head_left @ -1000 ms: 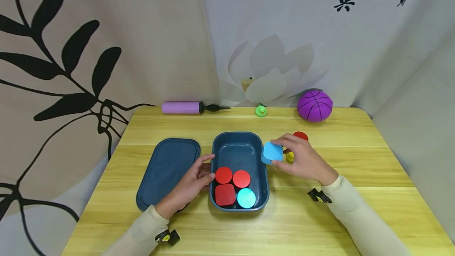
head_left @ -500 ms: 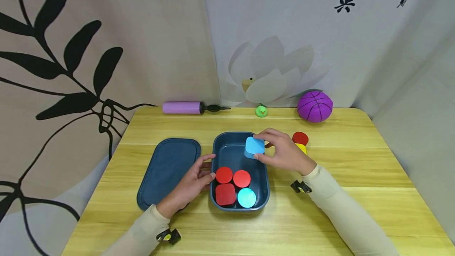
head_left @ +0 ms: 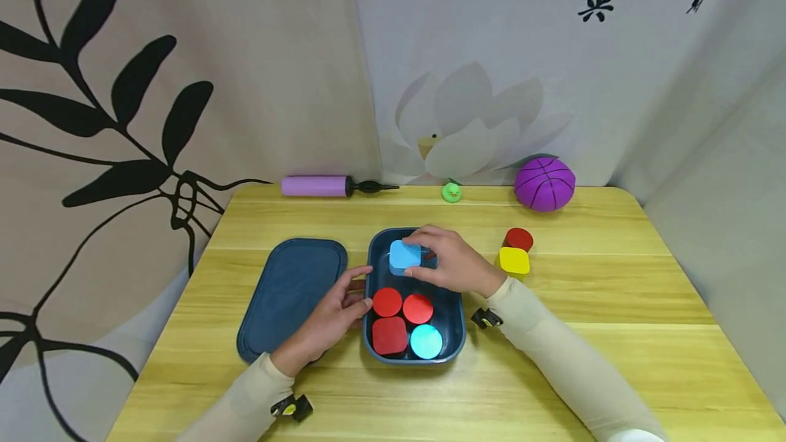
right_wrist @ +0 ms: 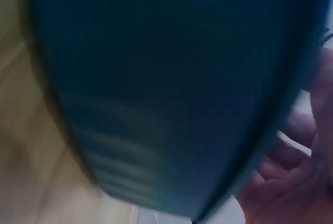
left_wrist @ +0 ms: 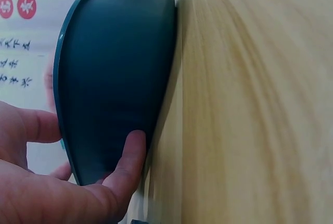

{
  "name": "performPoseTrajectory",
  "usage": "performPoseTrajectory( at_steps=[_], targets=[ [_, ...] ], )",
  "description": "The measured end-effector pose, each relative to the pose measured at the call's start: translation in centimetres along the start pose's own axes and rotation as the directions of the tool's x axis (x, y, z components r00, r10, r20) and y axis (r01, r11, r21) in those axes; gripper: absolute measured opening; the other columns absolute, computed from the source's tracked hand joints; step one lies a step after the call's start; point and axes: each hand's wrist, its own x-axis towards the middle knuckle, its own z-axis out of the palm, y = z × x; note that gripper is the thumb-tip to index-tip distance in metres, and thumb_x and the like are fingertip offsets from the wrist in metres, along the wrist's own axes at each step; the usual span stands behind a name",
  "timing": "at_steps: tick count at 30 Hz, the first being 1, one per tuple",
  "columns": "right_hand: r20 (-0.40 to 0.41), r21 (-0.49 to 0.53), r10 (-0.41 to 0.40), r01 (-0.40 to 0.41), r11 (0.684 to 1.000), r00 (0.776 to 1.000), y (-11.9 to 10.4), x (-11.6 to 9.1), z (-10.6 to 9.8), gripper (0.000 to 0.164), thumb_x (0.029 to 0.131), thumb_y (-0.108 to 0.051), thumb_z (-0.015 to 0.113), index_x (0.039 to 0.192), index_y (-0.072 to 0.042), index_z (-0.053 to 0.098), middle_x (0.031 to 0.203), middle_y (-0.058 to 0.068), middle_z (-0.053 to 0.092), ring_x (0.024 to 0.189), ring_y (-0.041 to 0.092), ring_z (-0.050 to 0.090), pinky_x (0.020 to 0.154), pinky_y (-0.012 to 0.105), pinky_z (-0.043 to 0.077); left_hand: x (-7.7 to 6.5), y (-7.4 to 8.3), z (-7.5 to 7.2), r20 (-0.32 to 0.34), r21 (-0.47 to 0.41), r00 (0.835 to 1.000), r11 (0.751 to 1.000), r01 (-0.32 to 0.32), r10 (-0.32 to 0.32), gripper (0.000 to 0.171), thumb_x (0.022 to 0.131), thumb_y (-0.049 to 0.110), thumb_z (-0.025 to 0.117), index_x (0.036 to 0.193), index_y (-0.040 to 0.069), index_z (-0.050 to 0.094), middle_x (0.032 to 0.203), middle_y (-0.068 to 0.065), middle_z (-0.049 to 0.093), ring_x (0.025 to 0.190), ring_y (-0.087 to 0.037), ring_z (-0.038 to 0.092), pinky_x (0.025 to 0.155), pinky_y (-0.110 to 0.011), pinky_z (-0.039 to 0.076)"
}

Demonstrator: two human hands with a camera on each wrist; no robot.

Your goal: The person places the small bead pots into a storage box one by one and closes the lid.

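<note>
In your right wrist view, the box (right_wrist: pixel 156 67) is blurred; your right hand (right_wrist: pixel 289 179) is cropped at right.

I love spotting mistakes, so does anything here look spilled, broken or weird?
No, nothing stands out. The dark blue box sits upright, the lid lies flat beside it, and the right hand holds the light blue block. I can see no spills or damage.

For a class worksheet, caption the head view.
The right hand holds a blue rounded-square block at the far end of a navy rectangular box; the left hand touches the box's side.
</note>
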Motion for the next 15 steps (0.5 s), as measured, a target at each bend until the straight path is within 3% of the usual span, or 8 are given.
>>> performPoseTrajectory(
  at_steps=[7,15],
  targets=[
    [0.073,-0.031,-0.034,0.036,0.999,0.997,-0.8,0.8,1.8,0.053,0.097,-0.036,0.080,0.140,-0.008,0.068,0.136,0.006,0.066,0.107,0.014,0.069,0.089,0.027,0.061,-0.1,0.1,0.0,0.008,-0.001,1.000,1.000,0.007,-0.007,0.058,0.111,0.017,0.053,0.164,0.024,0.030,0.161,-0.022,0.041,0.136,-0.036,0.057,0.096,-0.043,0.059],
    [0.148,-0.074,-0.002,0.013,0.997,0.989,-1.3,1.2,3.0,0.053,0.097,-0.037,0.079,0.140,-0.009,0.068,0.136,0.006,0.066,0.115,0.015,0.064,0.097,0.031,0.058,0.0,0.0,-0.2,0.009,0.006,1.000,1.000,0.008,-0.008,0.057,0.112,0.018,0.054,0.164,0.026,0.032,0.160,-0.021,0.043,0.136,-0.035,0.057,0.097,-0.042,0.059]
  ],
)
